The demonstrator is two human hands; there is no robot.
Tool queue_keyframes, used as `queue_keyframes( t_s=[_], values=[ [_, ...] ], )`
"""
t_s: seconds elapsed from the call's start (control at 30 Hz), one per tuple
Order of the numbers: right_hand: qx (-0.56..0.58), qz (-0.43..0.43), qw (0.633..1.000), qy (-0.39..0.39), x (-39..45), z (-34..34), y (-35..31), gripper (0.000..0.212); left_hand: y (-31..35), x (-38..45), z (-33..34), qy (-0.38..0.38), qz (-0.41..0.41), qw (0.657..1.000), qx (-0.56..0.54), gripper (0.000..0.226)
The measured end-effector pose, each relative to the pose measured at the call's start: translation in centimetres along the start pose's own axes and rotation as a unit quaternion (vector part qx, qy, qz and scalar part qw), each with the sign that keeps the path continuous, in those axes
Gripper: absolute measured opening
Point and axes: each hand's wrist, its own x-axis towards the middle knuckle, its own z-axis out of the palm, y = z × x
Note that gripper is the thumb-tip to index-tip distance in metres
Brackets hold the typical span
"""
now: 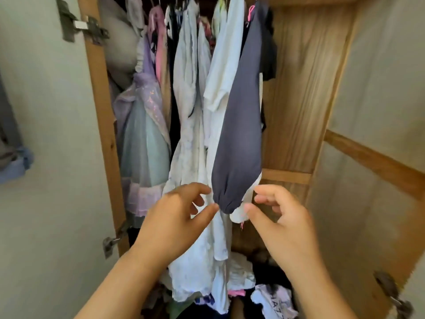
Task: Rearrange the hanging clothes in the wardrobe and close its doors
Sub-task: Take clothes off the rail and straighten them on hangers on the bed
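Navy garment point(239, 125) hanging mid-frame in the open wooden wardrobe point(299, 93), left hand point(174, 217) and right hand point(282, 226) below it, fingers loosely curled beside its gathered cuff, grasping nothing, pale clothes point(193, 125) hanging left, doors open.

The open wardrobe point(296, 93) holds hanging clothes point(190, 93), with crumpled garments point(271, 300) (perhaps shirts) heaped on its floor.

Two hands point(174, 212), perhaps eight garments point(239, 125)
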Motion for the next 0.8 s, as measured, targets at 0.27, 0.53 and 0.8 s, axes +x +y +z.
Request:
queue_keyframes(
  t_s=[0.27,0.53,0.8],
  values=[
    [-0.032,-0.056,0.994,0.088,13.7,-0.9,-3.3,0.024,1.8,15.7,-1.6,0.072,0.128,0.988,-0.049,0.038],
    [-0.044,-0.106,0.982,0.15,24.1,-0.6,-5.5,0.027,3.4,26.7,-3.6,0.103,0.199,0.973,-0.053,0.032],
    [-0.083,-0.154,0.967,0.182,33.8,-1.3,-9.7,0.022,5.4,33.4,-5.0,0.136,0.245,0.958,-0.054,0.04]
  ],
)
